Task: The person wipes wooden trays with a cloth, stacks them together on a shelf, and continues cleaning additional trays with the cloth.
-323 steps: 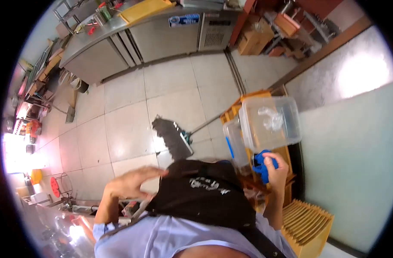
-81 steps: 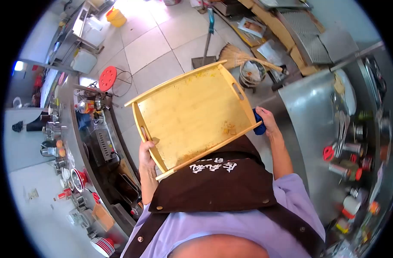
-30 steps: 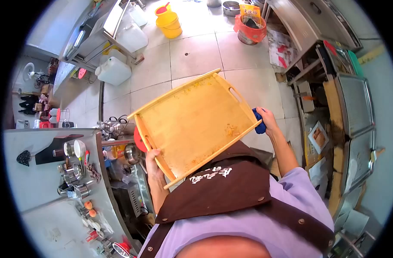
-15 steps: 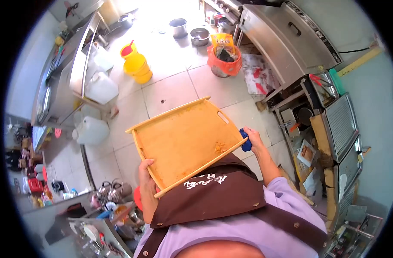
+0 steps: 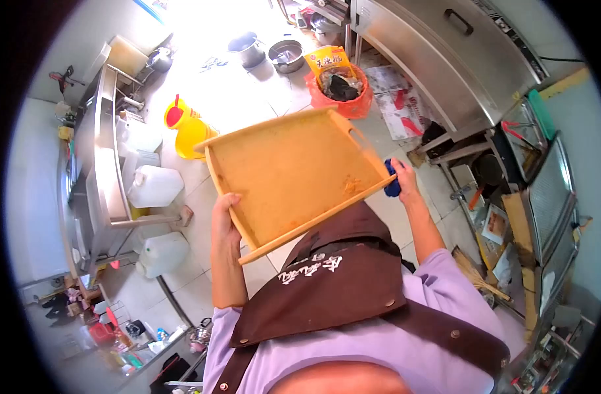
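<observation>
A wooden tray point(image 5: 294, 167) with raised edges and a handle slot on its right side is held out in front of my apron, slightly tilted. My left hand point(image 5: 225, 217) grips its left edge, with the thumb over the rim. At the near right corner, my right hand point(image 5: 405, 180) is closed around a dark blue bundle point(image 5: 392, 186), perhaps a cloth, pressed against the tray. Part of that bundle is hidden by the fingers. An orange-brown smear or crumbs point(image 5: 351, 184) show on the tray's surface near this corner.
Beyond the tray, a red-lined bin point(image 5: 343, 105), metal pots point(image 5: 286, 56) and a yellow bucket point(image 5: 192, 134) stand on the tiled floor. White jugs point(image 5: 156, 186) sit by the left steel table point(image 5: 103, 141). On the right are a steel unit point(image 5: 438, 59) and a cluttered rack point(image 5: 487, 174).
Both hands have raised the tray a little, moving it forward and to the right in view. The camera view has shifted too. The grips look the same.
</observation>
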Available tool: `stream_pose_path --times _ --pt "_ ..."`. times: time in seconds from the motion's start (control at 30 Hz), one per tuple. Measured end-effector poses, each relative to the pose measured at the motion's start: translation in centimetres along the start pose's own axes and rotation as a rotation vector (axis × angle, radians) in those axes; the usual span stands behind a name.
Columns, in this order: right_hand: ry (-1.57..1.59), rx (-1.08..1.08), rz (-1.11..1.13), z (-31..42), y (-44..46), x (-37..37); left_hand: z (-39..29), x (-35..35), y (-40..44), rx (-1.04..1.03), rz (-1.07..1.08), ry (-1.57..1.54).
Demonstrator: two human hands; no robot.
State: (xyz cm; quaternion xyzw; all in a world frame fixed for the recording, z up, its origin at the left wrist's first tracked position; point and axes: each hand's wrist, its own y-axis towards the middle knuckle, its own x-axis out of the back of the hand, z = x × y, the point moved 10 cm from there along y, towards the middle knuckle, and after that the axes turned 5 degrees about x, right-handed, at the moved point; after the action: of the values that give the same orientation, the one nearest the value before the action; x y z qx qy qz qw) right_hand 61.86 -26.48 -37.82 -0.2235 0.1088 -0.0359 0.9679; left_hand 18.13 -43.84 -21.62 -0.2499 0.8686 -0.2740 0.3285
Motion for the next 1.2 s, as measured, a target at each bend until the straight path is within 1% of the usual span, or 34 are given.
stream_pose_path --times 0.03,0.07,0.1,0.17,0.2,0.23,0.3,0.33,0.37,0.43,0.5,0.57,0.6,0.7,0.73,0.77,0.83,0.93,0.97,1.0,1.03,1.07,1.1,1.13,1.17,1.2 --pt "0.052 -0.012 0.005 1.5 2.3 -1.3 -1.7 -1.9 2.1 -0.025 -0.028 0.034" --pt "0.054 -0.010 0.002 2.3 5.0 -2.1 -3.1 -4.0 4.3 -0.025 0.010 0.046" --pt "0.056 -0.008 -0.011 3.3 7.3 -2.5 -4.7 -6.0 5.6 -0.015 -0.027 0.040" --pt "0.026 0.040 -0.035 7.1 11.2 -3.6 -8.0 -12.4 7.5 0.000 -0.078 0.014" --pt "0.002 0.067 -0.042 8.8 13.4 -4.0 -9.7 -16.7 8.3 -0.018 0.002 0.025" --pt "0.000 0.038 0.005 8.7 17.2 -4.7 -10.9 -17.4 12.2 -0.050 -0.051 0.121" --pt "-0.016 -0.076 0.104 4.5 23.4 -5.2 -11.4 -15.2 20.1 -0.080 -0.202 0.316" --pt "-0.028 -0.139 0.112 4.4 25.6 -5.7 -10.7 -16.3 23.4 0.014 -0.170 0.289" --pt "-0.046 -0.131 0.058 5.3 28.2 -5.8 -10.4 -18.3 26.4 0.099 -0.122 0.262" --pt "-0.081 -0.135 -0.067 5.8 31.4 -5.1 -11.9 -22.2 27.8 0.142 -0.213 0.318" --pt "-0.118 -0.132 -0.092 5.8 33.9 -4.8 -12.1 -24.2 29.1 0.167 -0.240 0.326" --pt "-0.126 -0.141 -0.127 5.8 35.1 -4.6 -12.9 -25.1 30.1 0.155 -0.203 0.300" --pt "-0.118 -0.154 -0.150 6.3 35.4 -4.5 -13.5 -26.4 29.9 0.091 -0.089 0.280" --pt "-0.178 -0.223 -0.187 5.6 35.8 -5.0 -11.6 -23.8 34.2 0.311 -0.022 0.161" --pt "-0.203 -0.237 -0.193 5.0 36.0 -5.0 -11.7 -23.8 35.3 0.329 0.050 0.188" --pt "-0.181 -0.237 -0.210 4.5 36.4 -5.1 -12.2 -22.4 36.4 0.306 -0.020 0.228" --pt "-0.116 -0.226 -0.260 4.4 37.2 -5.6 -14.4 -22.1 37.4 0.249 -0.139 0.327" --pt "-0.093 -0.211 -0.324 6.9 35.9 -6.4 -16.8 -22.7 38.1 0.254 -0.069 0.361" --pt "-0.108 -0.159 -0.333 8.3 35.6 -6.4 -17.2 -23.0 38.5 0.256 -0.043 0.357" --pt "-0.132 -0.111 -0.334 9.4 35.4 -6.5 -17.6 -24.3 37.7 0.302 -0.028 0.301" --pt "-0.159 -0.070 -0.325 10.2 35.1 -7.1 -17.6 -25.2 37.9 0.323 0.038 0.259" --pt "-0.212 -0.052 -0.388 10.8 34.8 -7.1 -17.8 -25.9 38.4 0.339 0.097 0.218" --pt "-0.194 -0.091 -0.403 9.6 35.0 -7.2 -18.0 -26.1 38.7 0.355 0.145 0.177" --pt "-0.176 -0.130 -0.418 7.8 35.7 -6.6 -17.9 -25.3 40.3 0.388 0.041 0.222" --pt "-0.154 -0.155 -0.440 7.1 36.5 -6.5 -18.3 -24.7 41.3 0.386 0.040 0.255" --pt "-0.246 -0.098 -0.471 9.5 35.5 -7.3 -18.6 -24.8 42.8 0.382 0.053 0.294"
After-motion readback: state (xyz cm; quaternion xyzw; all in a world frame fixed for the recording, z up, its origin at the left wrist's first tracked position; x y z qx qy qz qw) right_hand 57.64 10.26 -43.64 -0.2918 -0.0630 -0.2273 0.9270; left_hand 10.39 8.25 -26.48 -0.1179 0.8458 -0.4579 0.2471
